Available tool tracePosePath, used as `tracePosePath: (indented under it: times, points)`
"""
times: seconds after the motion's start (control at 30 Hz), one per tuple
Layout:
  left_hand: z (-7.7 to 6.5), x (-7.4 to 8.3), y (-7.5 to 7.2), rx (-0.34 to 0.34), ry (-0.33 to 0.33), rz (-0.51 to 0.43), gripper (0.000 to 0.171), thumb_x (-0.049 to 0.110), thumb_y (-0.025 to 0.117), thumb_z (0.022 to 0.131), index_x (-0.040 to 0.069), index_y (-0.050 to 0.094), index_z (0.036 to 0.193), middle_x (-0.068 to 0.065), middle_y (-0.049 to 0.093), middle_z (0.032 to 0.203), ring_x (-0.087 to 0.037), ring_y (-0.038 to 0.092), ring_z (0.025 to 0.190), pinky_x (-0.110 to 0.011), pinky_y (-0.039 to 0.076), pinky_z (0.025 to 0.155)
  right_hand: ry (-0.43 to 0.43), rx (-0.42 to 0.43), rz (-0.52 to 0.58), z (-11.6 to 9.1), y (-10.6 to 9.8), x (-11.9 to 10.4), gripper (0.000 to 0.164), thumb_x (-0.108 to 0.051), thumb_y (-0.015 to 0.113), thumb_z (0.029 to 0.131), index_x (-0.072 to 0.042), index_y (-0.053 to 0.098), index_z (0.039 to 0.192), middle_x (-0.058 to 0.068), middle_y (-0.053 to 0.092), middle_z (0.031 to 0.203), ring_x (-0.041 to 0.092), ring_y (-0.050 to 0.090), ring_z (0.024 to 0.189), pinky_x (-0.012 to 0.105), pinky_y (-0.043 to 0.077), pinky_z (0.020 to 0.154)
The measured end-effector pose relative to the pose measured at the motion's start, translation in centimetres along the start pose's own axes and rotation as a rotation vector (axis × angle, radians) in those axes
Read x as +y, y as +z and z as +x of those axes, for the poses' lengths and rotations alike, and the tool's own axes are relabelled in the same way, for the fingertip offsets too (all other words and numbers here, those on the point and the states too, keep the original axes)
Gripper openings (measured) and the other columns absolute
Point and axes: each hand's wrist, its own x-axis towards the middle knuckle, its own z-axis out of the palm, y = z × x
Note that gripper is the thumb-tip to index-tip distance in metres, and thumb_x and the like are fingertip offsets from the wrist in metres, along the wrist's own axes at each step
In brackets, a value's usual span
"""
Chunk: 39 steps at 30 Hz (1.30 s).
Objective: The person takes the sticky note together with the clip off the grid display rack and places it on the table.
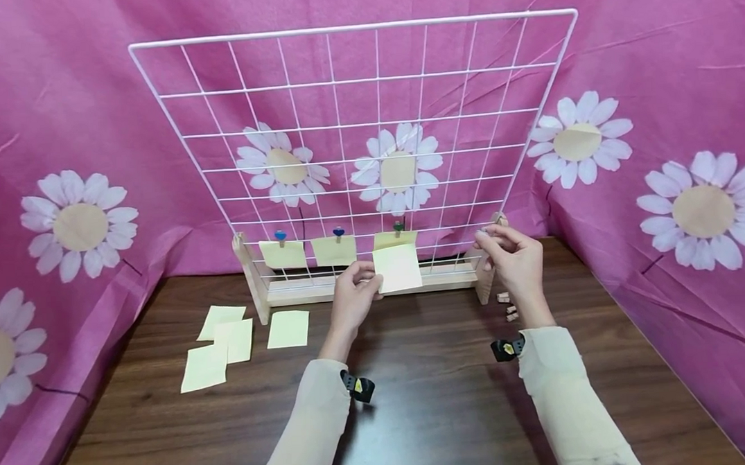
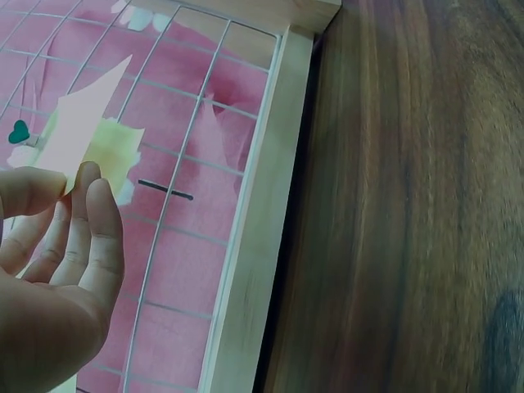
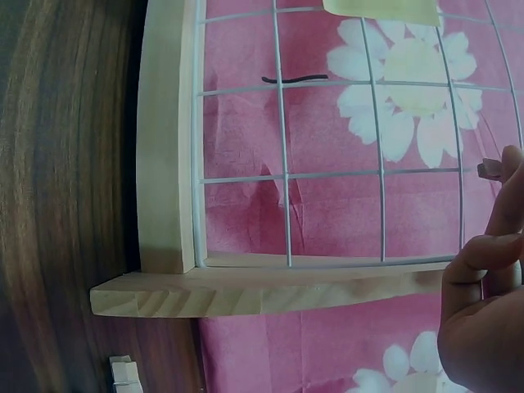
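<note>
Left hand (image 1: 353, 297) pinches yellow sticky note (image 1: 399, 267) by lower corner, before clipped note (image 1: 385, 240); right hand (image 1: 520, 264) pinches mini clothespin (image 3: 489, 169) near wire grid (image 1: 354, 29); single-corner hold could let sheet flop

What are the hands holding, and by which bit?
Left hand: a note, near its lower left corner. Right hand: a clip; which end is unclear.

The brown table (image 1: 430, 410) bears yellow notes (image 1: 288, 329), clips (image 1: 511, 317) and a wooden stand (image 1: 446, 281).
</note>
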Motion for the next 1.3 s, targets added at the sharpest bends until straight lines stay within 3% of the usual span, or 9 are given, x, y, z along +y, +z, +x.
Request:
tracePosePath:
  times: [0.23, 0.37, 0.67, 0.77, 0.93, 1.13, 1.3]
  points:
    - [-0.5, -0.2, -1.3, 0.026, -0.009, 0.005, 0.024, -0.004, 0.066, 0.091, -0.007, 0.064, 0.115, -0.014, 0.065, 0.1, -0.011, 0.065, 0.075, -0.033, 0.063, 0.067, 0.025, 0.033, -0.002, 0.1, -0.8, 1.8, 0.023, 0.007, 0.072, 0.089, 0.023, 0.063, 0.102, -0.005, 0.071, 0.069, 0.005, 0.046, 0.041, 0.015, 0.038, 0.038]
    - [-0.7, -0.5, -1.9, 0.038, -0.017, -0.007, 0.025, -0.004, 0.066, 0.091, -0.007, 0.064, 0.115, -0.014, 0.065, 0.099, -0.011, 0.065, 0.074, -0.035, 0.063, 0.068, 0.066, 0.055, 0.017, 0.1, -1.3, 3.2, 0.022, 0.005, 0.073, 0.089, 0.021, 0.065, 0.101, -0.006, 0.07, 0.069, 0.006, 0.046, 0.042, 0.016, 0.039, 0.039]
    - [-1.4, -0.8, -3.1, 0.075, -0.026, -0.034, 0.023, -0.005, 0.066, 0.089, -0.006, 0.065, 0.112, -0.011, 0.066, 0.096, -0.011, 0.066, 0.076, -0.032, 0.062, 0.067, 0.072, 0.074, 0.061, -0.6, -1.5, 3.4, 0.021, 0.001, 0.076, 0.088, 0.017, 0.065, 0.097, -0.002, 0.068, 0.069, 0.009, 0.047, 0.044, 0.018, 0.041, 0.039]
    - [-1.6, -0.9, -3.6, 0.09, -0.029, -0.035, 0.022, -0.006, 0.066, 0.09, -0.006, 0.065, 0.112, -0.011, 0.065, 0.095, -0.011, 0.065, 0.075, -0.033, 0.063, 0.067, 0.111, 0.079, 0.074, -0.9, -1.8, 3.4, 0.012, 0.0, 0.075, 0.089, 0.009, 0.067, 0.092, -0.001, 0.069, 0.069, 0.008, 0.048, 0.044, 0.018, 0.042, 0.04]
    - [-1.8, -1.3, -4.5, 0.124, -0.044, -0.067, 0.025, -0.008, 0.065, 0.09, -0.01, 0.064, 0.114, -0.011, 0.064, 0.093, -0.009, 0.064, 0.074, -0.027, 0.06, 0.063, 0.191, 0.071, 0.031, -1.4, -2.3, 3.5, 0.01, -0.001, 0.073, 0.091, -0.007, 0.067, 0.086, -0.003, 0.068, 0.067, 0.009, 0.048, 0.044, 0.018, 0.044, 0.042]
    - [-2.2, -1.5, -5.4, 0.159, -0.043, -0.043, 0.024, -0.006, 0.064, 0.092, -0.009, 0.064, 0.116, -0.013, 0.066, 0.096, -0.009, 0.063, 0.074, -0.026, 0.059, 0.062, 0.257, 0.066, 0.008, -1.6, -3.0, 3.5, 0.01, -0.004, 0.072, 0.093, -0.008, 0.066, 0.087, -0.005, 0.068, 0.067, 0.007, 0.05, 0.048, 0.017, 0.046, 0.044]
    - [-2.4, -1.8, -6.4, 0.173, -0.06, -0.019, 0.025, -0.004, 0.063, 0.093, -0.009, 0.065, 0.118, -0.015, 0.067, 0.095, -0.009, 0.06, 0.071, -0.027, 0.06, 0.062, 0.312, 0.06, -0.09, -1.9, -3.6, 3.9, 0.009, -0.008, 0.073, 0.093, -0.011, 0.068, 0.086, -0.005, 0.06, 0.059, 0.006, 0.049, 0.049, 0.018, 0.044, 0.045]
